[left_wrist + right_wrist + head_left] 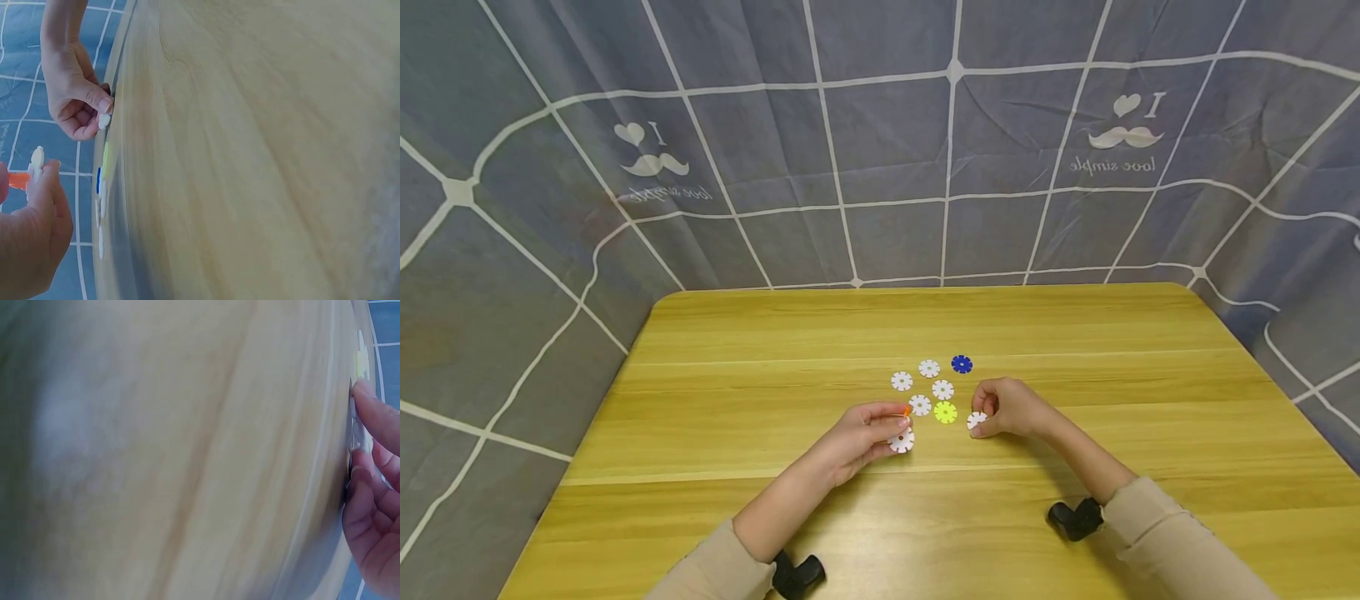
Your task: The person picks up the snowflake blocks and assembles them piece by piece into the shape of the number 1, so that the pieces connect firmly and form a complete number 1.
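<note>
At a table, near edge cropped, our left hand pinches a white disc and half-hidden orange piece, our right hand a part-covered disc.

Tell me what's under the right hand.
The right hand pinches a white disc, partly visible, over the table. Its fingers hide the disc's rest; anything directly beneath is covered.

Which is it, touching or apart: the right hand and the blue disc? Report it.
Apart. The head view shows it: a strip of bare tabletop separates the right hand from the blue disc.
</note>
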### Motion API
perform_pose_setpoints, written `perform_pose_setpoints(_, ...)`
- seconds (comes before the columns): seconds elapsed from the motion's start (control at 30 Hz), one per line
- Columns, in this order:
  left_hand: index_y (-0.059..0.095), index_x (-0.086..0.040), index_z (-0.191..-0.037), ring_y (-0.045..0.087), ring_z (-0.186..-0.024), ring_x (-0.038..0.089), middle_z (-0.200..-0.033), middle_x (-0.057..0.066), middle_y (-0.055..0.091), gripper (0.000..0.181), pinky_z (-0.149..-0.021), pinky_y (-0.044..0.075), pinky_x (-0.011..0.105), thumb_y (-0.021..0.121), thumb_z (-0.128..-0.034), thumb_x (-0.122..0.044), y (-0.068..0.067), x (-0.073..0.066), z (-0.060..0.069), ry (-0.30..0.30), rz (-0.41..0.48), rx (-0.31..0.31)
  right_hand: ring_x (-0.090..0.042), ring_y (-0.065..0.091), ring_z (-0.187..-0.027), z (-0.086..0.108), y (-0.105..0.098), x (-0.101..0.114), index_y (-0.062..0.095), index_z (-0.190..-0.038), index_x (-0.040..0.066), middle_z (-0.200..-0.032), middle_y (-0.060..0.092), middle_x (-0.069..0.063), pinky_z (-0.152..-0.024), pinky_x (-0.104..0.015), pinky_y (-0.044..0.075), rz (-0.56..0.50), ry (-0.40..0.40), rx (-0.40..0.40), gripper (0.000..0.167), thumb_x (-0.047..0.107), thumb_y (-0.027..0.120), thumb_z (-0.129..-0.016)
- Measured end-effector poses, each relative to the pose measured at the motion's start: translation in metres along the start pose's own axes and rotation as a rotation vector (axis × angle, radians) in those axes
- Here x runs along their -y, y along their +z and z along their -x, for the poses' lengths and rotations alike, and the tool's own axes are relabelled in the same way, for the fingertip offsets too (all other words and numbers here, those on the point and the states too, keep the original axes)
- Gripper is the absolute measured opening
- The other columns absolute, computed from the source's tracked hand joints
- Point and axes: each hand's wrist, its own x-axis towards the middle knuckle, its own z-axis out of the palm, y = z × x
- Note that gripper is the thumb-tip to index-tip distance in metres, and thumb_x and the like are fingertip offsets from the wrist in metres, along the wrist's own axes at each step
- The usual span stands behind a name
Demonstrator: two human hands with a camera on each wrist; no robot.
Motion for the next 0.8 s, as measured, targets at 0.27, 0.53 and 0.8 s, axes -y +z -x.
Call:
perform_pose_setpoints(0.27, 0.042, 0.013, -0.13, 0.056, -0.081, 0.008, -0.115, 0.019, 0.054, 0.042, -0.075, 0.052, 0.022, 0.054, -0.0927, -0.001, 0.0, 0.0, 0.0, 0.001, 0.011, 0.006, -0.012, 0.045, -0.058, -0.001, -0.001, 0.002, 0.063, -0.085, -0.003, -0.064, 0.051, -0.001, -0.05, -0.019, 0.038, -0.112, 0.014, 0.027, 0.016, 0.002, 0.075, -0.076)
perform_pose_setpoints(0.53, 0.04, 0.014, -0.131, 0.056, -0.084, 0.009, -0.119, 0.021, 0.051, 0.044, -0.078, 0.052, 0.024, 0.053, -0.0931, -0.002, -0.001, 0.001, 0.001, 0.003, 0.017, 0.025, -0.01, 0.049, -0.053, -0.003, -0.002, 0.006, 0.063, -0.091, -0.01, -0.065, 0.059, -0.002, -0.049, -0.019, 0.044, -0.309, 0.11, 0.083, 0.015, 0.0, 0.069, -0.081)
perform_pose_setpoints(0.8, 0.04, 0.014, -0.131, 0.057, -0.084, 0.009, -0.113, 0.016, 0.054, 0.043, -0.078, 0.052, 0.024, 0.053, -0.0935, -0.002, 0.0, 0.001, 0.002, 0.002, 0.032, 0.023, -0.012, 0.057, -0.057, -0.008, -0.004, 0.02, 0.062, -0.095, -0.01, -0.066, 0.062, -0.002, -0.054, -0.023, 0.05, -0.388, 0.078, 0.11, 0.018, 0.004, 0.067, -0.085)
